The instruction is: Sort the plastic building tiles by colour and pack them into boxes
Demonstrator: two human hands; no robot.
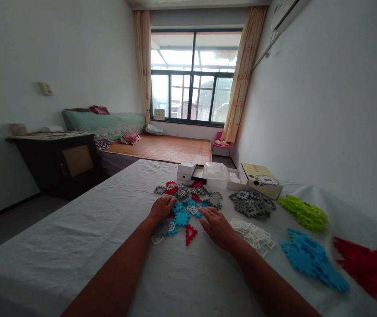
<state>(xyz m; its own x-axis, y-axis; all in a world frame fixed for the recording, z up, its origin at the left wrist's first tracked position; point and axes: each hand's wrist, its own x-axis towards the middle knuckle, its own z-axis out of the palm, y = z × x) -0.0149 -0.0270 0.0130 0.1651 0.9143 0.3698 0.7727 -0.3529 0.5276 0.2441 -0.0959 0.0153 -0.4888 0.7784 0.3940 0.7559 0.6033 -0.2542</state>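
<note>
A mixed pile of plastic pieces [181, 217] lay between the hands, touching the left hand [162, 208], whose fingers were bunched, gripping or not I couldn't tell; the right hand's [217, 223] fingers were apart. Picking through it seemed the step, calling for a light pinch. Room lay across the table [92, 229] left of the left hand; white pieces [254, 235] edged the right.

Open passage: white cloth [69, 237], left and near. Obstacles: mixed pieces [181, 218], centre; clear container [215, 174] and yellow box [262, 182], far; white pile [253, 235] and blue pile [312, 259] block the right.
</note>
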